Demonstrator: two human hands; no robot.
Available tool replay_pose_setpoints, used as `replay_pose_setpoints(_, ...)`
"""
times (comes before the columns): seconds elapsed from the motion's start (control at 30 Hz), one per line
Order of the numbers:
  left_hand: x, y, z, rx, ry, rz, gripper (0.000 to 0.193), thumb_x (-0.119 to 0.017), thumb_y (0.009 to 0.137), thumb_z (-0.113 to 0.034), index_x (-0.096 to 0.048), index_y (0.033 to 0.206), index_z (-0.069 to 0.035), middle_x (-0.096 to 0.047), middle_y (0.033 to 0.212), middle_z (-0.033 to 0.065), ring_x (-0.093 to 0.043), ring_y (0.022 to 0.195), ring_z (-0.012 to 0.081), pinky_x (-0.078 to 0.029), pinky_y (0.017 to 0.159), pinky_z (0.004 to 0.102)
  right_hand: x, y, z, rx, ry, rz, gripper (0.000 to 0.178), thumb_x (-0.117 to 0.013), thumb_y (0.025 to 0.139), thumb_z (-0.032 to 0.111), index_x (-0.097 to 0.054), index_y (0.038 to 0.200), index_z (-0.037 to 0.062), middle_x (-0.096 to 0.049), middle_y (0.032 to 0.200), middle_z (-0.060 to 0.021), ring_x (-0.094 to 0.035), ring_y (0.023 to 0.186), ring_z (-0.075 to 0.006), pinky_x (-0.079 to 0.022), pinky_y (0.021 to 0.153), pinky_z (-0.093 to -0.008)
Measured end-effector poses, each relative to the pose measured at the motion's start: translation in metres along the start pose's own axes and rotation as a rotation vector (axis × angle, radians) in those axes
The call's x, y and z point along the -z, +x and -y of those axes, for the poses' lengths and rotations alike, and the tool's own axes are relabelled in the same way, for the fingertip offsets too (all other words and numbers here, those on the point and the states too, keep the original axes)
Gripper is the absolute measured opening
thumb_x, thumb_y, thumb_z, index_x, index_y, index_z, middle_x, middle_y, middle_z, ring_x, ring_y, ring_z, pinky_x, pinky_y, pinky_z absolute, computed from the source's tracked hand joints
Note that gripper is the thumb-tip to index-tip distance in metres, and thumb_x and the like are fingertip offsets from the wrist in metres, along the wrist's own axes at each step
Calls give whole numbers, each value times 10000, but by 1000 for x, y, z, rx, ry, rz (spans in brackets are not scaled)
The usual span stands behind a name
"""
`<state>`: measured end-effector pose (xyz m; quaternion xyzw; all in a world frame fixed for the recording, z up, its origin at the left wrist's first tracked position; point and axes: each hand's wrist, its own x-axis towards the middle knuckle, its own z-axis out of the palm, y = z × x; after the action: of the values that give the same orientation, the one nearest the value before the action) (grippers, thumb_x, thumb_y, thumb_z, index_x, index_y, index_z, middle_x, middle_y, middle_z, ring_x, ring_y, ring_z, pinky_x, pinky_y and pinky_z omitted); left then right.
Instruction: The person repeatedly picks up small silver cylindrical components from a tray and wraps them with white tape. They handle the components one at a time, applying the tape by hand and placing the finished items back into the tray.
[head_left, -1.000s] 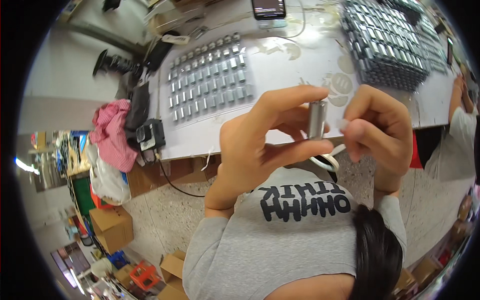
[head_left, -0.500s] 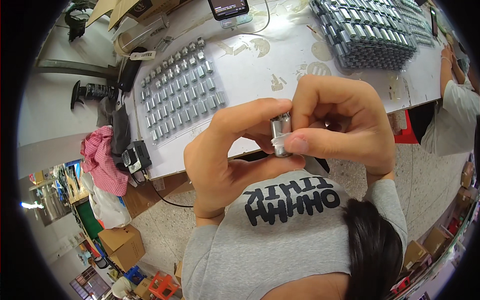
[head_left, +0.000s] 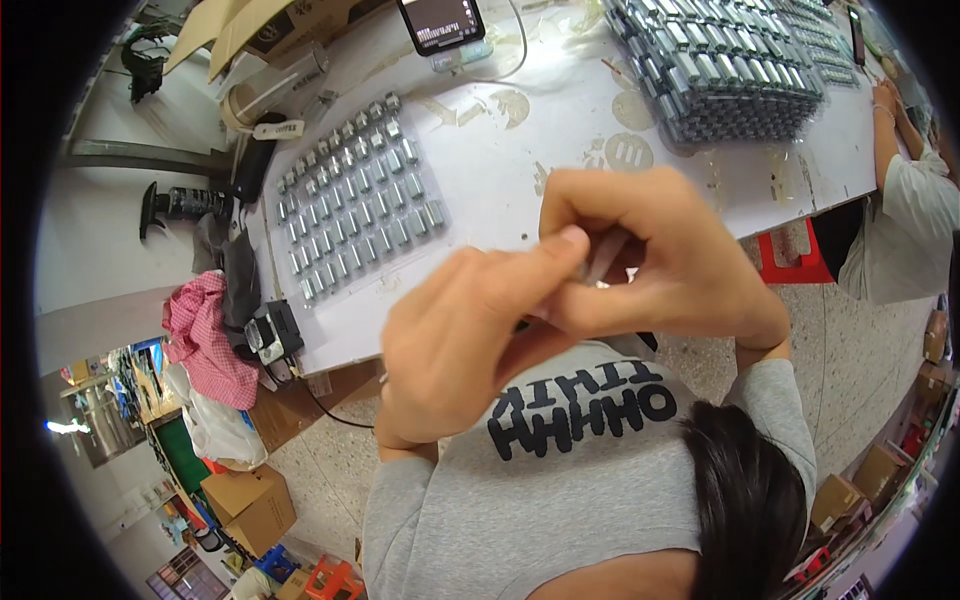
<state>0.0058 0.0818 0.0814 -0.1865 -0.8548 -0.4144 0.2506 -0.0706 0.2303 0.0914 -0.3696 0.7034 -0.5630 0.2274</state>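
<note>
Both my hands meet over the near edge of the table, fingers closed and partly smeared by motion. My left hand [head_left: 450, 330] is curled, with its fingertips against the right hand's; the small metal cylinder it grips is almost wholly hidden. My right hand [head_left: 670, 260] pinches from the other side. A pale, whitish strip [head_left: 606, 256] shows between its bent fingers, blurred. To the left on the table lies a clear plastic tray [head_left: 440, 228] with rows of similar silver metal cylinders [head_left: 367, 212].
Stacked trays of metal cylinders [head_left: 720, 75] stand at the far right. A phone [head_left: 440, 25] leans at the back near a cardboard box [head_left: 290, 30]. A spray bottle [head_left: 185, 203] and a checked cloth [head_left: 210, 335] are at left. Another person's arm [head_left: 885, 125] rests at the right.
My hands have drawn together and rotated, covering the metal cylinder that showed between them. The pale strip that was around the cylinder now appears among my right fingers. The view has shifted slightly.
</note>
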Motion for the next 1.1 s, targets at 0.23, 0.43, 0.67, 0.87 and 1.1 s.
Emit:
replay_pose_setpoints(0.23, 3, -9, 4, 255, -285, -30, 440, -747, 591, -41, -552, 986, -27, -557, 696, 39, -509, 549, 91, -406, 499, 198, 15, -2, -10, 29, 217, 209, 167, -599, 788, 135, -521, 732, -2, -509, 566, -16, -430, 496, -46, -324, 447, -193)
replay_pose_setpoints(0.43, -6, -14, 18, 217, -542, 5, 480, -697, 666, -24, -463, 1082, 22, -583, 856, 86, -524, 628, 94, -420, 569, 198, 16, -1, -9, -116, 490, 222, 129, -587, 792, 104, -541, 726, 3, -512, 574, 9, -449, 511, -38, -332, 468, -181)
replay_pose_setpoints(0.67, -27, -5, 18, 258, -402, -6, 413, -551, 799, -151, -407, 1127, 55, -543, 933, 121, -528, 690, 115, -428, 588, 223, 22, -2, -19, -53, 316, 25, 191, -607, 775, 129, -482, 700, 7, -499, 599, -16, -447, 527, -65, -362, 495, -212)
replay_pose_setpoints(0.87, -49, 15, 26, 222, -93, 34, 429, -326, 914, -303, -411, 1133, 56, -533, 779, 80, -457, 547, 73, -375, 486, 200, 29, 1, -50, -42, 268, -73, 241, -622, 765, 178, -469, 699, 5, -470, 586, -53, -437, 520, -118, -362, 495, -246)
replay_pose_setpoints(1.1, -63, 31, 53, 261, -102, 232, 325, -432, 828, 11, -381, 1146, 52, -543, 957, 200, -573, 605, 230, -472, 525, 326, 29, 13, -95, 31, 268, -255, 274, -632, 762, 214, -496, 648, 5, -518, 544, -85, -492, 451, -166, -369, 432, -251)
